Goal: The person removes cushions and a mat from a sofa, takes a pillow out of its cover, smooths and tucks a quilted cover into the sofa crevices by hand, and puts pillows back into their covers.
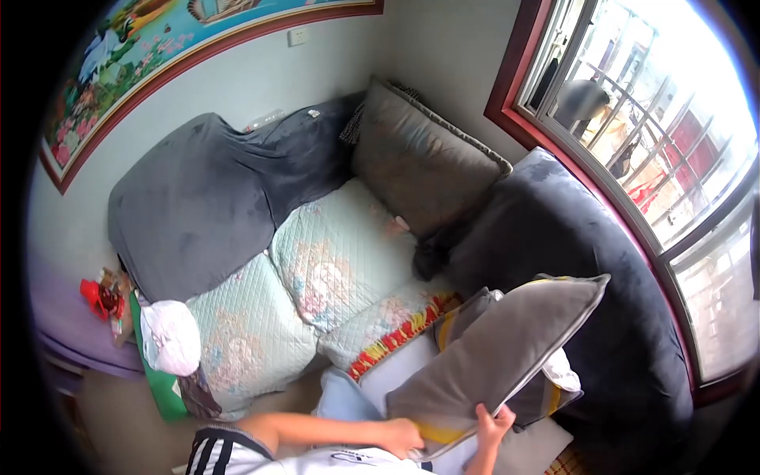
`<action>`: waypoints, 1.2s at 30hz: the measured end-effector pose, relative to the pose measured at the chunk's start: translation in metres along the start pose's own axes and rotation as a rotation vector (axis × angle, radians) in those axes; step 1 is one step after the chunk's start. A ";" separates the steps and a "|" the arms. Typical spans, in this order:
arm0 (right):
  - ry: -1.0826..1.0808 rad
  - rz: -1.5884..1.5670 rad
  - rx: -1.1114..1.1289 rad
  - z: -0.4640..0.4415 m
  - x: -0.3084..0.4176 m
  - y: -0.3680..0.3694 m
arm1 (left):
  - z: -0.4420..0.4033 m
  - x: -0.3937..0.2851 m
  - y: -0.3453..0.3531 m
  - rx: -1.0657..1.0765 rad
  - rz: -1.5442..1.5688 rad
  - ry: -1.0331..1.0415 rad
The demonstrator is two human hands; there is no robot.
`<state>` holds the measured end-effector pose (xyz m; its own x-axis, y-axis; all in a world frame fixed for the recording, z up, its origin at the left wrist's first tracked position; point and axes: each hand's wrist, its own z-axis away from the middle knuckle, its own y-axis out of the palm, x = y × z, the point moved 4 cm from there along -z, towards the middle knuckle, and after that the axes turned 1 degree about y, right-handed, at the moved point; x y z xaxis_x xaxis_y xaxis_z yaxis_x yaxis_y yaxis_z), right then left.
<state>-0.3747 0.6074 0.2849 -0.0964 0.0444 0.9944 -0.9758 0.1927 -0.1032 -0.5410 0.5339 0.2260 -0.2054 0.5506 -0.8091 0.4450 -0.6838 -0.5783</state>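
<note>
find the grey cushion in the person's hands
The grey cushion is right of centre, low in the head view, held near its lower edge by the left hand and right hand.

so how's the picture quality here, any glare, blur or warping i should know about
In the head view, glare whites out much of the window; in the head view, lens distortion bows the wall picture and black rounds off the corners; also in the head view, the left hand looks slightly soft, perhaps from motion, beside the held cushion.
</note>
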 end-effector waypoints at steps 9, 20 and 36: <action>-0.087 0.197 0.290 -0.027 0.084 -0.157 | -0.112 -0.076 0.017 -0.119 0.354 0.156; -0.012 1.698 0.549 -0.068 -0.137 -0.128 | 0.071 0.167 0.106 0.070 -0.097 -0.964; -0.048 1.192 0.532 0.002 -0.277 0.032 | 0.392 0.147 0.353 -0.883 0.569 -2.008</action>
<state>-0.3791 0.5993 0.0059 -0.9466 -0.1189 0.2997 -0.2425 -0.3501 -0.9048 -0.7560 0.1862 -0.1380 -0.0349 -0.9836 -0.1769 0.7904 0.0811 -0.6072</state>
